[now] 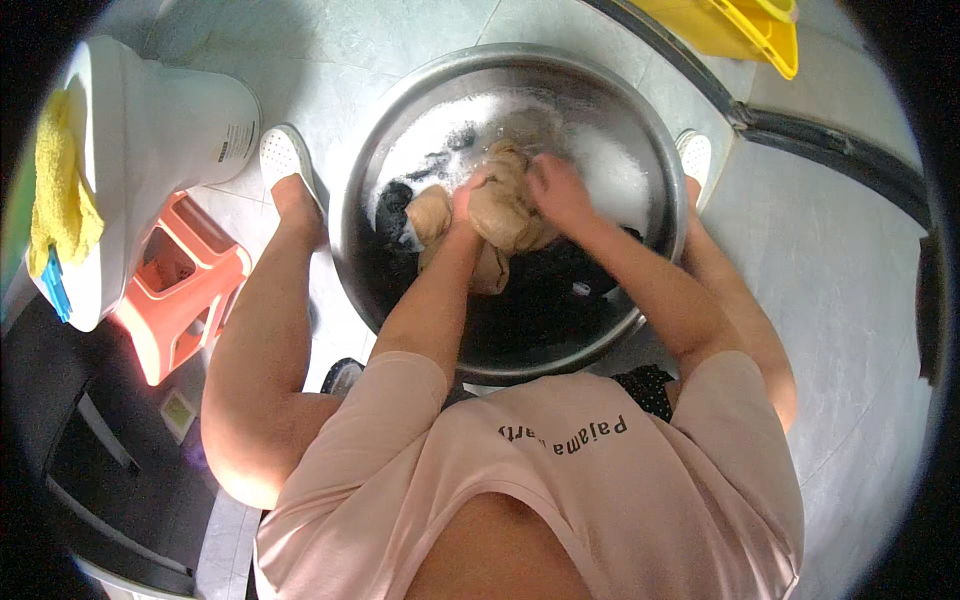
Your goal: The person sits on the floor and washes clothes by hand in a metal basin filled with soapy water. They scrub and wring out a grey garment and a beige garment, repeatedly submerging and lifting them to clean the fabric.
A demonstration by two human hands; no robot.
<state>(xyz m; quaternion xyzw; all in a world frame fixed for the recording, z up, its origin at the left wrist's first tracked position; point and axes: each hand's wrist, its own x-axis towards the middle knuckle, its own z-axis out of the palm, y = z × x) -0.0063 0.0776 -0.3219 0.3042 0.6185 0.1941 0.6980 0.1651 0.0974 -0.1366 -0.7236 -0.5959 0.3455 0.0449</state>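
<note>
A large round metal basin [510, 54] stands on the floor between my legs, with sudsy water in it. Bunched wet beige cloth [501, 214] lies at its middle, with folds spreading to the left and toward me. My left hand [463, 201] grips this cloth, and its fingers are partly hidden by the folds. Against the right side of the cloth is my right hand [556, 191], blurred, its fingers curled; whether they pinch the fabric is unclear. Black fabric [525, 322] lies low in the basin, with a small pale tag [580, 288] on it.
To the left are a white toilet [180, 124] with a yellow cloth [60, 195] draped over it and a coral plastic stool [161, 315]. A dark raised strip [817, 131] curves across the floor at right, with a yellow plastic object [739, 34] beyond.
</note>
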